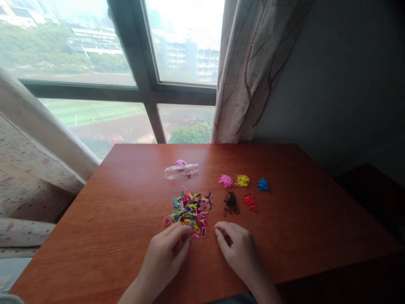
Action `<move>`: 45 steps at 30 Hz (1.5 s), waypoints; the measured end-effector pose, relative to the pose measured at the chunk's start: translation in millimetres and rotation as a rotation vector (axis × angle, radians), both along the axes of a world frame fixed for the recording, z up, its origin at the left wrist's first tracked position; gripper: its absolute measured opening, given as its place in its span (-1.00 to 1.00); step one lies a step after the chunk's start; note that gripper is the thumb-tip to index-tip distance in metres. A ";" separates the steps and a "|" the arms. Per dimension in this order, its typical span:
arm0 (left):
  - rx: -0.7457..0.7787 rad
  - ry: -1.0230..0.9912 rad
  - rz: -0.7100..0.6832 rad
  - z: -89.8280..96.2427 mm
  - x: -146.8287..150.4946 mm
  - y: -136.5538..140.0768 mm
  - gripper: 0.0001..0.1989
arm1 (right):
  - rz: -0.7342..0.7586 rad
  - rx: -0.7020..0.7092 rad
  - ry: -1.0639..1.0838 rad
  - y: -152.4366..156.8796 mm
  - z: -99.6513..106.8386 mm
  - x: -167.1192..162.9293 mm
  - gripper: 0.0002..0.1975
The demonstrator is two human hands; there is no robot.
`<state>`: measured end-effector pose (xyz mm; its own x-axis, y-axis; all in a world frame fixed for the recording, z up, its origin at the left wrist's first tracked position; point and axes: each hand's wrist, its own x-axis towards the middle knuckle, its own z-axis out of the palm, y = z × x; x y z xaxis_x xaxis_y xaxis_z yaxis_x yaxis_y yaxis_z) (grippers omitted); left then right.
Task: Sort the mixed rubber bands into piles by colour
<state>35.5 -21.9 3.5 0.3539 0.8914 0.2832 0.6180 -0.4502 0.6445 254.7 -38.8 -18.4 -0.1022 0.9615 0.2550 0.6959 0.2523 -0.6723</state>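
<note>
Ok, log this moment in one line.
left hand: at mixed pile, near edge | right hand: right of it | grip contents: unclear | beyond right hand: pink cluster, yellow cluster, blue cluster, black cluster, red cluster

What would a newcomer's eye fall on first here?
Probably the heap of small multicoloured loops on the reddish-brown wooden table, with the bare left hand at its near edge. Right of it lie a pink pile, a yellow pile and a blue pile of loops, with a black pile and a red pile nearer. Beyond glows a grey-framed glass window.
</note>
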 end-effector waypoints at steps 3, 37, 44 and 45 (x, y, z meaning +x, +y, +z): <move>-0.005 -0.082 0.026 17.3 13.5 15.1 -0.89 | 0.000 -0.016 0.006 0.0 0.6 -0.4 -0.83; -0.011 -0.221 0.021 18.2 5.0 27.2 -0.87 | -0.024 -0.051 -0.110 1.7 5.0 -12.2 -0.89; 0.029 -0.263 0.237 -2.8 -19.3 11.8 -0.89 | -0.036 -0.009 -0.128 8.1 2.7 -21.2 -0.88; 0.033 -0.253 0.230 -2.8 -18.4 11.9 -0.89 | -0.039 -0.001 -0.128 8.4 2.1 -21.9 -0.87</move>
